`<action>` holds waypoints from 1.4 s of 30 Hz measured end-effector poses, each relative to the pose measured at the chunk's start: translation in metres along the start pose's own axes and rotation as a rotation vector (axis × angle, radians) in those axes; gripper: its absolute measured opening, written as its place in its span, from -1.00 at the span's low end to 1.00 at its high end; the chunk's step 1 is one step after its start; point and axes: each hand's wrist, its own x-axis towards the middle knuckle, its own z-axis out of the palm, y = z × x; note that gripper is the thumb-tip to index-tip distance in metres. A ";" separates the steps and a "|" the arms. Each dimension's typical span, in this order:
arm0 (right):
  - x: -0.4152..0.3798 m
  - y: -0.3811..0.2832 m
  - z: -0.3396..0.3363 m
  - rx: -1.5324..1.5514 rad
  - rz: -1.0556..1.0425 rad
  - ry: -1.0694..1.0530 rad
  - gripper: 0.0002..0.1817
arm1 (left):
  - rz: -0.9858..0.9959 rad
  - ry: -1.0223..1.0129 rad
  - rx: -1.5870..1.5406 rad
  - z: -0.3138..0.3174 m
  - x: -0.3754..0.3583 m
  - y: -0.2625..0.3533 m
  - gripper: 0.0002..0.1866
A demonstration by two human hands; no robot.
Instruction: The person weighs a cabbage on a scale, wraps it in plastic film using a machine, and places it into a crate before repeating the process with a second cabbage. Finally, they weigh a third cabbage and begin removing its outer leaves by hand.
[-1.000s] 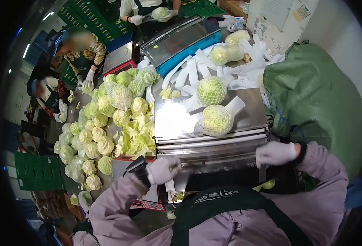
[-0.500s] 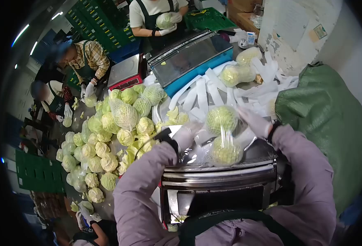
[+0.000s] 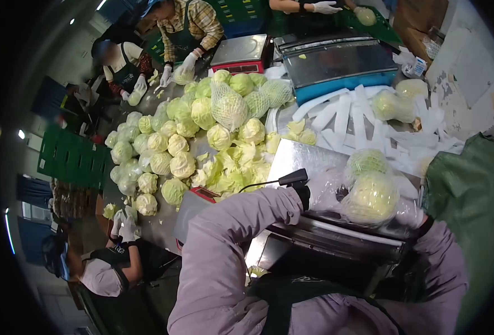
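Two net-covered cabbages (image 3: pixel 373 196) in clear plastic film sit one behind the other above the metal film-wrapping machine (image 3: pixel 347 237). My left hand (image 3: pixel 322 188), in a white glove, is at their left side and grips the film-wrapped bundle, its fingers partly hidden. From the right, my right hand (image 3: pixel 409 213) curls against the nearer cabbage and holds it; the cabbage covers some of its fingers. A black plug-like piece on a cable (image 3: pixel 293 177) lies beside my left wrist.
A large heap of cabbages (image 3: pixel 160 163) and loose leaves (image 3: pixel 233 170) covers the table to the left. White foam strips (image 3: pixel 359 114) and another netted pair (image 3: pixel 393 106) lie ahead. A green sack (image 3: pixel 468 184) stands at right. Co-workers (image 3: pixel 188 33) handle cabbages across the table.
My view has turned left. Both hands have shifted with the wrapped cabbages toward the machine's right side, and the right hand has come down beside the nearer cabbage.
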 end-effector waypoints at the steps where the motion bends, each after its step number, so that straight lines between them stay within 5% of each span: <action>1: 0.002 -0.013 0.005 0.318 0.147 -0.014 -0.56 | -0.175 -0.337 -0.081 -0.019 0.006 0.016 -0.26; 2: 0.001 -0.034 0.011 0.314 0.153 0.015 -0.56 | -0.330 -0.676 -0.151 -0.030 0.011 0.023 -0.28; 4: -0.002 -0.072 0.022 -0.189 -0.011 -0.047 -0.51 | 0.125 0.036 -0.574 -0.010 -0.009 0.030 -0.48; 6: -0.002 -0.068 0.018 -0.237 0.009 -0.058 -0.52 | -0.277 -0.325 -1.210 0.001 -0.009 -0.002 -0.48; 7: 0.001 -0.064 -0.005 0.118 0.606 -0.170 -0.46 | -0.453 -0.374 -1.241 -0.005 0.003 -0.008 -0.53; 9: 0.013 -0.066 -0.010 0.278 0.689 0.030 -0.42 | -0.856 -0.272 -1.248 -0.020 0.027 0.003 -0.45; 12: 0.036 -0.019 -0.038 0.235 0.776 0.133 -0.45 | -1.071 -0.625 -1.145 -0.002 0.068 -0.055 -0.23; 14: 0.033 -0.006 -0.050 0.187 0.801 0.162 -0.48 | -0.934 -0.561 -1.063 -0.017 0.071 -0.040 -0.25; 15: 0.027 -0.004 -0.049 0.052 0.654 0.166 -0.49 | -0.813 -0.486 -0.985 -0.025 0.069 -0.038 -0.27; 17: 0.011 0.003 -0.059 -0.131 0.537 0.165 -0.52 | -0.712 -0.665 -1.091 -0.036 0.058 -0.070 -0.53; 18: 0.002 0.002 -0.058 -0.120 0.542 0.164 -0.52 | -0.754 -0.693 -0.874 -0.041 0.051 -0.085 -0.54; 19: -0.010 -0.006 -0.052 -0.426 0.353 0.358 -0.44 | -0.826 -0.566 -0.868 -0.043 0.038 -0.103 -0.56; 20: -0.020 -0.007 -0.047 -0.728 0.151 0.550 -0.31 | -0.631 -0.342 -0.542 -0.048 0.029 -0.113 -0.44; 21: -0.026 0.007 -0.046 -0.655 0.104 0.607 -0.01 | -0.462 -0.228 -0.234 -0.042 0.018 -0.117 -0.28; 22: -0.025 0.007 -0.044 -0.647 0.111 0.612 -0.01 | -0.286 -0.111 0.065 -0.047 0.014 -0.098 -0.09; 23: -0.021 0.001 -0.039 -0.848 -0.033 0.552 0.04 | -0.071 -0.110 0.215 -0.041 0.015 -0.087 0.15; 25: -0.007 -0.005 -0.035 -1.142 -0.132 0.428 0.18 | 0.039 -0.217 0.223 -0.022 0.022 -0.070 0.14; 28: 0.025 0.002 -0.031 -1.125 -0.088 0.410 0.18 | 0.054 -0.171 0.163 0.033 0.030 -0.066 0.10; 30: 0.038 0.031 -0.034 -1.095 -0.257 0.503 0.17 | 0.015 -0.109 0.093 0.054 0.031 -0.079 0.09; 35: 0.039 0.039 -0.022 -0.952 -0.364 0.597 0.18 | 0.176 -0.114 0.362 0.061 0.030 -0.075 -0.16; 37: 0.037 0.031 -0.022 -0.886 -0.318 0.588 0.19 | 0.147 -0.109 0.195 0.056 0.030 -0.069 -0.15; 42: 0.015 -0.003 0.007 -0.706 -0.160 0.529 0.16 | -0.182 -0.198 -0.974 0.049 -0.001 -0.040 -0.12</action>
